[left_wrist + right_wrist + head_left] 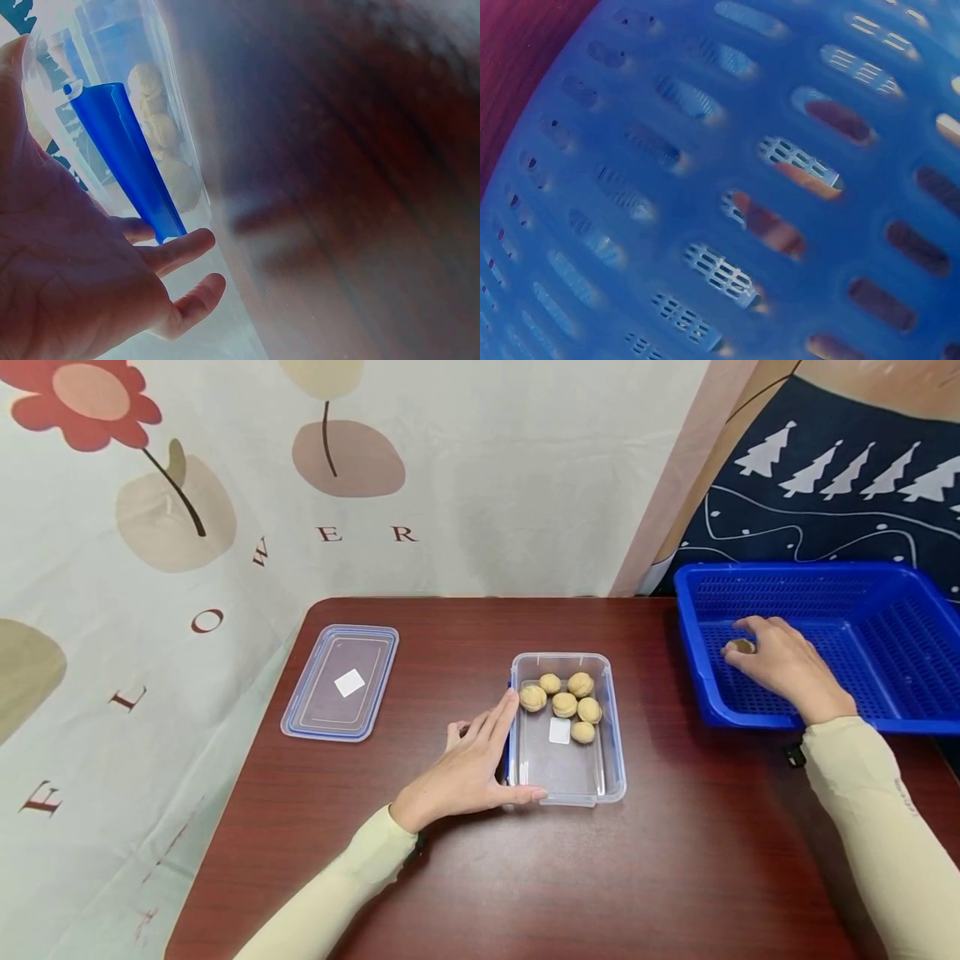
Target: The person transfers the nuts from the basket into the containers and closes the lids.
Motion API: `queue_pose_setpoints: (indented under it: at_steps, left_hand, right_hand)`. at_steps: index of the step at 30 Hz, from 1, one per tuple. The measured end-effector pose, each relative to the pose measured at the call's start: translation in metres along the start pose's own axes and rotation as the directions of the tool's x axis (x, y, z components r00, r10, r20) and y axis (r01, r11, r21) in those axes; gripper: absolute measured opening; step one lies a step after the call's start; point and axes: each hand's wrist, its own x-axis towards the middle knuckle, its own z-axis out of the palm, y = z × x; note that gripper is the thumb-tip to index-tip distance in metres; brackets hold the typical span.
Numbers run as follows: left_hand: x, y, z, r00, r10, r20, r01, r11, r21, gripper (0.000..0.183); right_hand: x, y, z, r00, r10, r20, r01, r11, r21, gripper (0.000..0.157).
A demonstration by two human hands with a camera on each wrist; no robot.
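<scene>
In the head view a clear plastic container (570,777) holds several walnuts (564,704), mostly toward its far end. My left hand (468,768) lies along the container's left side, fingers extended and thumb at the near rim. The left wrist view has the same hand (82,262) beside the container's blue latch (131,161). Over at the right, my right hand (795,664) is inside the blue basket (693,672), pinching a walnut (741,646) between thumb and fingers. Through the slotted basket wall (667,187), the right wrist view gives only pieces of that hand.
A clear lid (341,685) with a blue seal and a white label lies flat at the table's left. The basket stands at the right edge of the brown table (637,877). Behind it hangs a printed cloth (510,485).
</scene>
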Motion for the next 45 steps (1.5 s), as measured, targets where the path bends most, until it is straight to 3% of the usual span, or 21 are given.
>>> queue_pose_setpoints:
  at_steps: [6,11,14,21,33,38,45]
  left_hand:
    - [0.000,-0.001,0.001,1.000,-0.001,-0.002,0.001,1.000,0.004,0.137]
    - [0.001,-0.001,0.001,1.000,0.004,0.001,-0.004,1.000,0.000,0.137]
    - [0.001,-0.001,0.001,1.000,0.006,0.000,-0.006,1.000,0.001,0.137]
    - [0.001,-0.001,0.000,1.000,0.007,-0.001,-0.007,1.000,0.003,0.135]
    - [-0.001,0.001,-0.001,1.000,-0.007,0.016,0.007,1.000,-0.008,0.136]
    - [0.000,0.001,-0.002,1.000,-0.011,0.019,0.011,1.000,-0.012,0.136]
    - [0.000,0.001,-0.002,0.999,-0.018,0.032,0.019,1.000,-0.011,0.135]
  right_hand:
    - [0.004,0.005,-0.003,0.990,0.031,0.134,-0.026,0.999,-0.039,0.069]
    - [0.009,0.009,-0.003,0.979,0.033,0.199,-0.021,0.998,-0.064,0.075]
    - [0.010,0.011,-0.002,0.982,0.005,0.189,0.008,0.998,-0.066,0.068]
    - [0.008,0.013,-0.002,0.989,-0.029,0.146,0.041,0.996,-0.081,0.034]
    - [-0.001,0.011,-0.010,0.968,0.044,0.248,-0.021,0.995,-0.093,0.048]
    - [-0.008,0.007,-0.010,0.980,0.011,0.199,0.003,0.998,-0.071,0.048]
    - [-0.018,-0.001,-0.002,0.998,-0.058,0.030,0.059,0.998,-0.034,0.047]
